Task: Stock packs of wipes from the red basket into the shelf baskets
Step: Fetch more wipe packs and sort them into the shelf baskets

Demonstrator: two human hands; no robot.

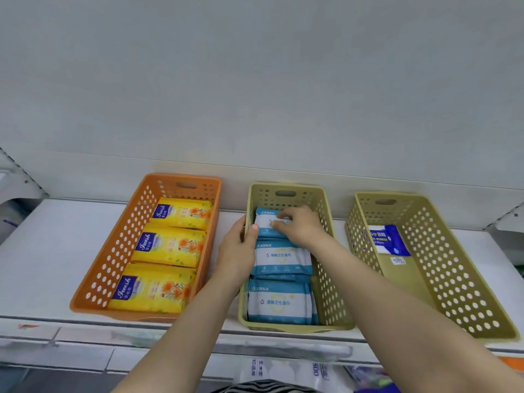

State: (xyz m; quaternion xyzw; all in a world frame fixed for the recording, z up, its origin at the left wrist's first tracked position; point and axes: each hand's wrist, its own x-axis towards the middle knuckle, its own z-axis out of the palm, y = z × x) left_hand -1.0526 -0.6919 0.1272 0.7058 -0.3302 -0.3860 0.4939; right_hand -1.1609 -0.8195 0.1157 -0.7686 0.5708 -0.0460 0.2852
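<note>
While both hands grip it, the rear pack (268, 226) lies crosswise.

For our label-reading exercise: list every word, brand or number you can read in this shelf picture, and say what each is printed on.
"Iwish": on each of the three yellow packs in the orange basket.
"酒精卫生湿巾": on the white-and-blue packs in the middle basket.
"酒精": on the dark blue pack in the right basket; its smaller print is blurred.
"800": on a package below the shelf.
Other small print: unreadable.
</note>
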